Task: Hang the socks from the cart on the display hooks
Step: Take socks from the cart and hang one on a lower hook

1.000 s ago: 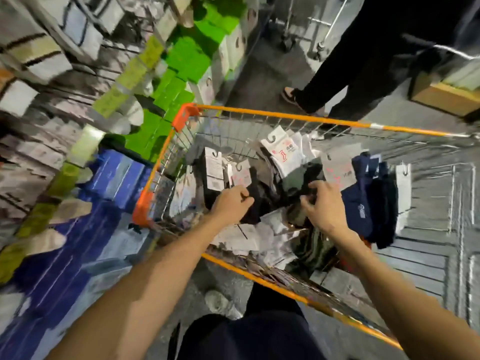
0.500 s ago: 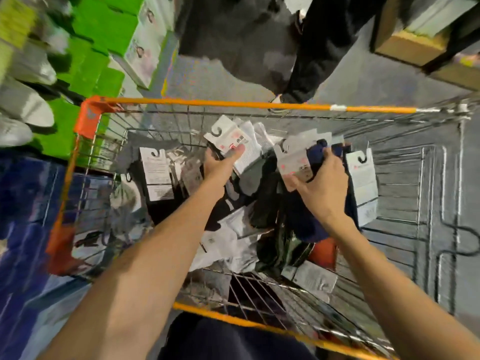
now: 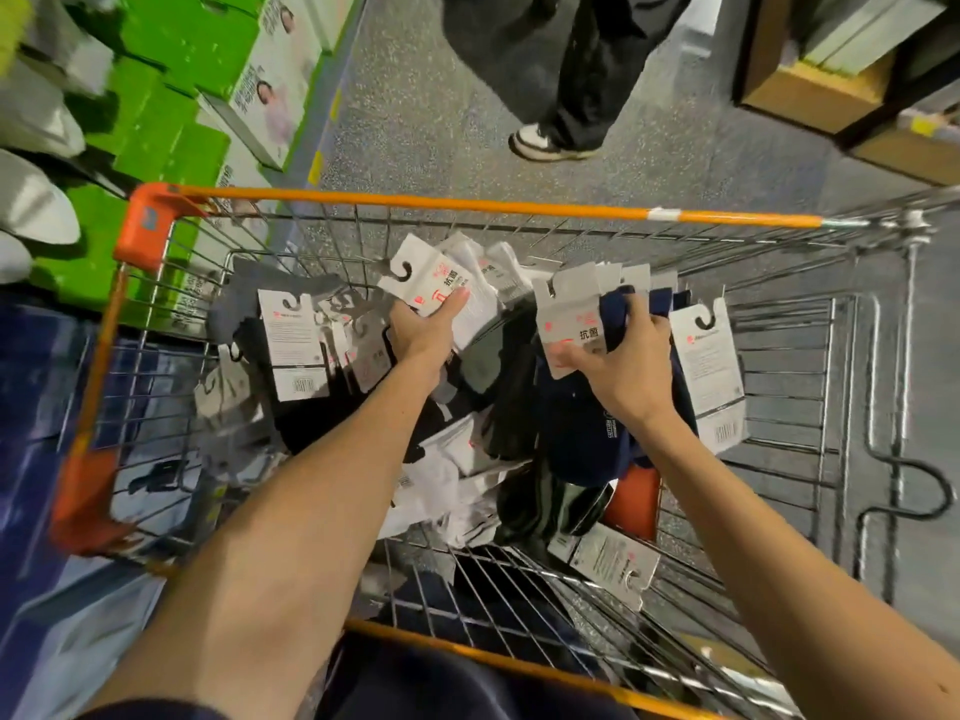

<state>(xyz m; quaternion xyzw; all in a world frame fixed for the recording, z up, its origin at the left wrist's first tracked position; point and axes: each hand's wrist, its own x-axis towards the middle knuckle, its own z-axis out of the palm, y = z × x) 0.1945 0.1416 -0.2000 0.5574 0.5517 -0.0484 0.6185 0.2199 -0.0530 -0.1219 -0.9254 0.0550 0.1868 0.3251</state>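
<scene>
Speckled grey shop floor (image 3: 426, 122) lies beyond the orange-rimmed wire cart (image 3: 415, 201). Inside it, the left grip (image 3: 423, 330) is clamped on a white sock pack (image 3: 427, 284) and the right grip (image 3: 631, 366) on navy socks (image 3: 612, 311). Both header cards read "抗菌". More carded socks (image 3: 441, 475) lie below both grips.

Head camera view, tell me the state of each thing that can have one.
Orange-rimmed wire cart: holds many loose sock packs.
White socks pack on hooked card: gripped by left hand, unhung.
Navy-blue socks bundle on white cards: gripped by right hand, unhung.
</scene>
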